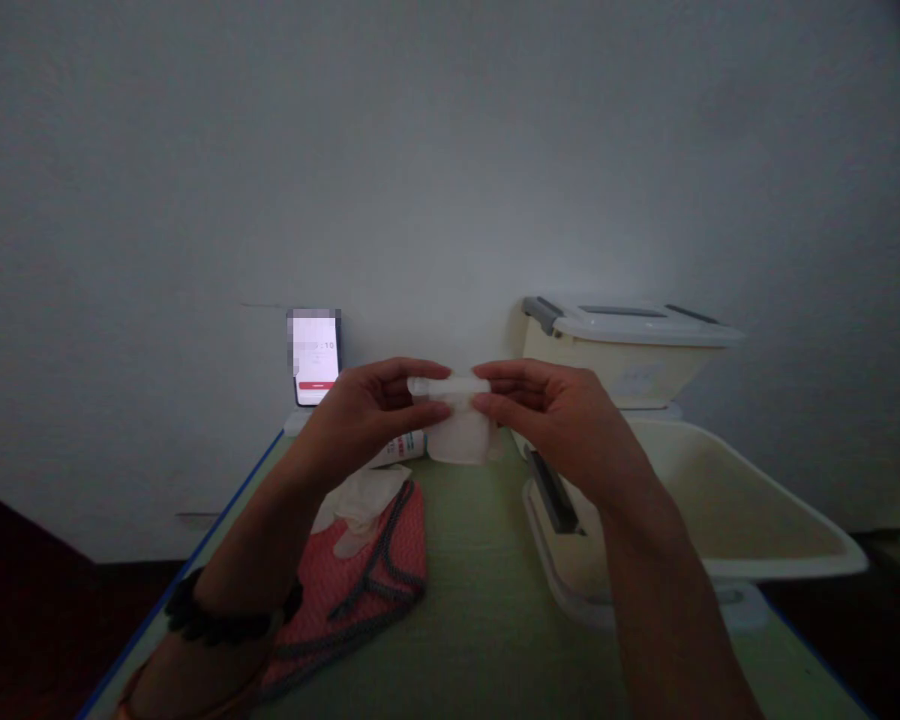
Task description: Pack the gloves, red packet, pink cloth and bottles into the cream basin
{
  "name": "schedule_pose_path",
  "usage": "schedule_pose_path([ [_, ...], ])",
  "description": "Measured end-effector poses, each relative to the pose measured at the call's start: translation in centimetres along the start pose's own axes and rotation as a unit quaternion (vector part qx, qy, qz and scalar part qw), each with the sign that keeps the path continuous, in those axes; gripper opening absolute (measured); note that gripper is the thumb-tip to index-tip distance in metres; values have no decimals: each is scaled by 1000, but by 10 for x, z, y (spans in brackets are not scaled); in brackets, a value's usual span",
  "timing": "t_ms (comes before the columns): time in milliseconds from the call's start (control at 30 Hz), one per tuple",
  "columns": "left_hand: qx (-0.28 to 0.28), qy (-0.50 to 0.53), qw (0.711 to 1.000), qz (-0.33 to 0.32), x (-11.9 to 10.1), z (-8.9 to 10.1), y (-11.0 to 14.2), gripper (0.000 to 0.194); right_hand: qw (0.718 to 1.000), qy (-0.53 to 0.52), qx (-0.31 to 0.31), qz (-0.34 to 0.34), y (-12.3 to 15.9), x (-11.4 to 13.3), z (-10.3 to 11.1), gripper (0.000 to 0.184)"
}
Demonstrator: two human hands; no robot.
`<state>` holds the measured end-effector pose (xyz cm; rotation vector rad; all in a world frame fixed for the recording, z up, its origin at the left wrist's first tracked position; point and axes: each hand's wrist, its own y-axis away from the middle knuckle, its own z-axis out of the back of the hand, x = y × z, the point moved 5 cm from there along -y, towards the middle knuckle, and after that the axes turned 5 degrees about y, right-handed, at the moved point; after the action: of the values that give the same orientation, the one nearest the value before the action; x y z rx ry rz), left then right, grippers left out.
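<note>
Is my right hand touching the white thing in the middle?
Touching. In the head view, the right hand pinches the white thing by its top edge, thumb in front.

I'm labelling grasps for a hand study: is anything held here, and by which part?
Yes: a whitish, translucent item, gripped along its upper edge, left hand and right hand at opposite ends.

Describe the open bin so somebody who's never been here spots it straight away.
Start at the green table against the wall. On its right side, partly behind the right forearm, is the open bin, cream with a wide mouth. It stands nearer than the other cream bin, which has a white lid on.
</note>
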<state>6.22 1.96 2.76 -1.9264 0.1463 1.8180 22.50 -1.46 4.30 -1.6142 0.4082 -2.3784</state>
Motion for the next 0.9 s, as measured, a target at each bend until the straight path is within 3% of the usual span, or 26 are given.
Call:
schedule_pose_path([
  [267, -20, -39, 999, 8, 1, 1, -1, 37, 999, 51, -1, 12, 1, 0, 0, 25],
  [500, -35, -19, 999, -9, -4, 0, 1, 24, 1000, -25, -13, 0, -1, -2, -1, 24],
  [700, -14, -6, 1000, 0, -1, -1, 0, 33, 997, -67, -11, -21, 0, -3, -1, 27],
  [900, -31, 0, 999, 8, -1, -1, 1, 31, 997, -75, -11, -4, -1, -1, -3, 26],
])
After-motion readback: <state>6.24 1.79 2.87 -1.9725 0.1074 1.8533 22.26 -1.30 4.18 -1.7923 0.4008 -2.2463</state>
